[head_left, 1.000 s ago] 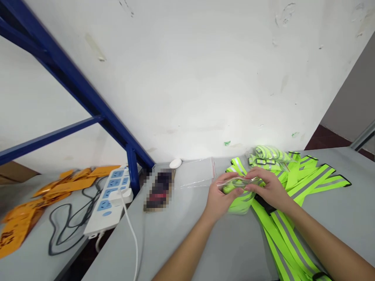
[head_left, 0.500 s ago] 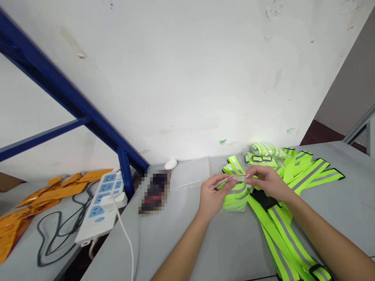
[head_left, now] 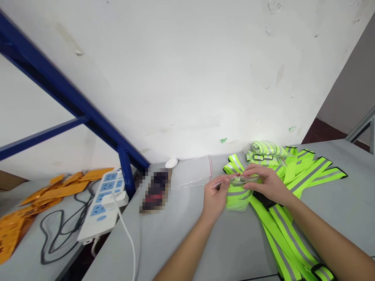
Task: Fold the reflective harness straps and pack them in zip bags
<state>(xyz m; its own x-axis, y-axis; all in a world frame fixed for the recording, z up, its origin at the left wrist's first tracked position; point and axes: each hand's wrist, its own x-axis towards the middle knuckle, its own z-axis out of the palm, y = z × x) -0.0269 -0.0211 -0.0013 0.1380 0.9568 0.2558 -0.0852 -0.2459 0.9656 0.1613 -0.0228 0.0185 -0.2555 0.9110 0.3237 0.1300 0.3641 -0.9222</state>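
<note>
Between my hands is a clear zip bag (head_left: pixel 238 202) with a folded neon-yellow reflective strap inside. My left hand (head_left: pixel 215 197) pinches the left end of the bag's mouth between thumb and fingers. At the other end, my right hand (head_left: pixel 263 181) is closed on the bag's top edge. Loose reflective straps (head_left: pixel 288 230) with grey stripes and black buckles lie under and beside my right forearm. Behind my right hand, against the wall, rest packed bags of straps (head_left: pixel 268 150). A flat, empty-looking clear bag (head_left: pixel 191 171) lies to the left, with a red line at its end.
A white power strip (head_left: pixel 104 207) with a plugged-in white cable is at the left, near orange packets (head_left: pixel 55 191) and a black cord (head_left: pixel 58 234). A small white oval object (head_left: pixel 171 163) and a blurred-out item (head_left: pixel 156 191) sit on the grey table (head_left: pixel 234 249). A blue metal frame (head_left: pixel 99 130) crosses the left side.
My right thumb and fingers have slid a little left along the bag's mouth, and the right end of the edge now shows past them. My left hand keeps its pinch.
</note>
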